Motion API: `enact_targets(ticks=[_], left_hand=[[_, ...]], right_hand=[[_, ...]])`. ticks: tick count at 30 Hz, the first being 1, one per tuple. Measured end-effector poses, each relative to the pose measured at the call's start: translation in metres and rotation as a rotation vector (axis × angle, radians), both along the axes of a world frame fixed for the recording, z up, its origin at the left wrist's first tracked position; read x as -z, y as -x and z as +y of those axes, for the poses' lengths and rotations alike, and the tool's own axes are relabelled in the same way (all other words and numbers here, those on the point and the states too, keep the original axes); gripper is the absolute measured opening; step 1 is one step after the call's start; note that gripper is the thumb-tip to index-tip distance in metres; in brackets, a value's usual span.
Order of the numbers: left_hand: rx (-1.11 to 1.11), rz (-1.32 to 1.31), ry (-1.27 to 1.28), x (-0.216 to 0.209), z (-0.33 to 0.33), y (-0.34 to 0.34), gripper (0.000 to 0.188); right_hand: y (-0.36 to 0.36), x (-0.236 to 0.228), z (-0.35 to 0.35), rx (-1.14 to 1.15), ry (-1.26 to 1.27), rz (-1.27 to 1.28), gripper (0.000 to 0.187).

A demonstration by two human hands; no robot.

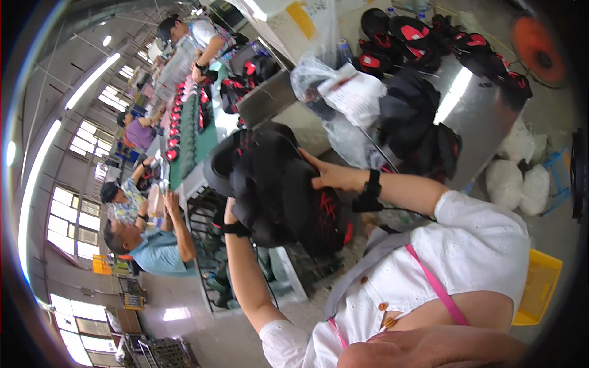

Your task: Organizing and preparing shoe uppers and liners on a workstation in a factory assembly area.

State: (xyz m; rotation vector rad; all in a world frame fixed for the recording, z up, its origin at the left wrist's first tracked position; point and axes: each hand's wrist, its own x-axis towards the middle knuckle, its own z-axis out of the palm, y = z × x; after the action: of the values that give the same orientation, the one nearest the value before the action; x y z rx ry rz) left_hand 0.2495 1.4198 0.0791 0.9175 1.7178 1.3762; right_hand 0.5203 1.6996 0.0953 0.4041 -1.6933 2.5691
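A bulky bundle of black shoe uppers (276, 178) with red stitched markings is held up in front of me between both hands. My right hand (328, 172) grips its right side, thumb and fingers pressed into the dark fabric. At the lower left of the bundle, my left hand (230, 211) supports it, with most of its fingers hidden behind the uppers. Dark bands with thin cables circle both wrists. More black uppers (408, 110) lie piled on the metal table (485, 110) beyond my right hand, next to a clear plastic bag holding a white printed sheet (353, 95).
A green conveyor (211, 132) carries rows of red-and-black shoe pieces and green shoe forms, with several co-workers alongside. Below it, a rack (211, 300) holds green forms. An orange fan (537, 52), white sacks (506, 184) and a yellow crate (540, 288) stand at the right.
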Motion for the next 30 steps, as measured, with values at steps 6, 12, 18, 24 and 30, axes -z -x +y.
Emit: enact_targets(ticks=[6, 12, 18, 24, 30], left_hand=[[0.014, 0.156, 0.000, -0.009, 0.065, 0.068, 0.044], [0.010, 0.182, -0.037, -0.030, 0.129, 0.187, 0.045], [0.076, 0.488, -0.122, -0.047, 0.201, 0.310, 0.043], [0.055, 0.234, -0.153, -0.125, 0.306, 0.429, 0.039], [0.285, 0.652, -0.168, -0.119, 0.418, 0.561, 0.044]], right_hand=[[0.096, 0.046, 0.022, -0.011, 0.181, -0.007, 0.118], [0.199, 0.034, 0.065, 0.042, 0.149, -0.023, 0.120], [0.305, 0.014, 0.120, 0.136, 0.059, 0.077, 0.123], [0.434, -0.026, 0.196, 0.308, -0.060, 0.256, 0.105], [0.530, -0.038, 0.267, 0.518, -0.199, 0.144, 0.100]])
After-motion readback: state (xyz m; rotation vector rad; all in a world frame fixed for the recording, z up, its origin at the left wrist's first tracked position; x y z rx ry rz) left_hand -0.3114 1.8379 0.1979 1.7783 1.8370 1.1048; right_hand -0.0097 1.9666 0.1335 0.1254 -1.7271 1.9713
